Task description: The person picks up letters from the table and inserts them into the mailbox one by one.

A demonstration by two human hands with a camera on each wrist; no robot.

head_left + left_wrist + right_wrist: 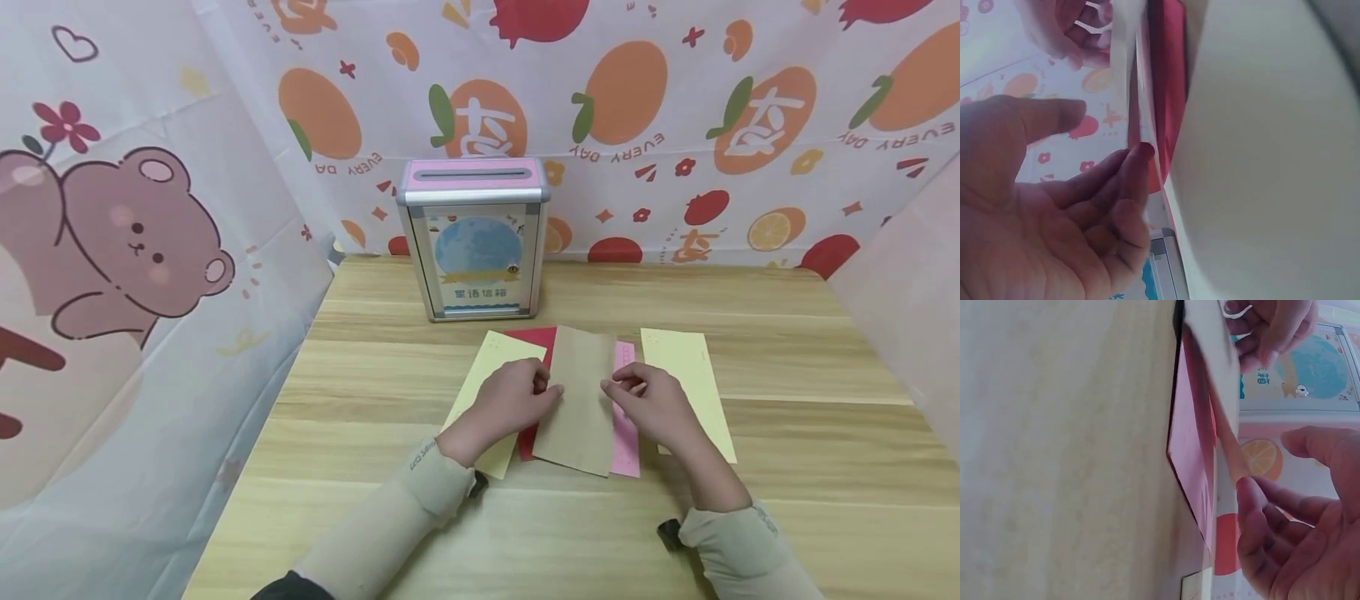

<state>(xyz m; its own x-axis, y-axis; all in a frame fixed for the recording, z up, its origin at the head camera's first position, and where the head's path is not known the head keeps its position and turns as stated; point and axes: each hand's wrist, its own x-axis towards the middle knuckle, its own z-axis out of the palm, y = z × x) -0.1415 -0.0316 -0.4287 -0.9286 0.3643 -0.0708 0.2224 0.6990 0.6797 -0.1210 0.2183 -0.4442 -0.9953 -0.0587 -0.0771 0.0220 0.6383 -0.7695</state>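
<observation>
A creased brown kraft-paper piece (pixel 574 408) lies over a red paper piece (pixel 527 446) and a pink one (pixel 626 442). At its left side is my left hand (pixel 513 392), with fingertips at the paper's edge and the thumb apart from them in the left wrist view. My right hand (pixel 660 404) is at the opposite edge, its index fingertip (pixel 1247 487) touching the paper and its thumb held off. In the right wrist view, the brown paper stands a little above the pink paper (pixel 1188 431).
Pale yellow sheets lie on either side, one left (pixel 487 367) under my left hand, one right (pixel 690 379). Behind them a silver-framed letter box (pixel 476 242) with a slotted pink top stands on the wooden table (pixel 360 400). Patterned cloth (pixel 637 192) hangs at the back.
</observation>
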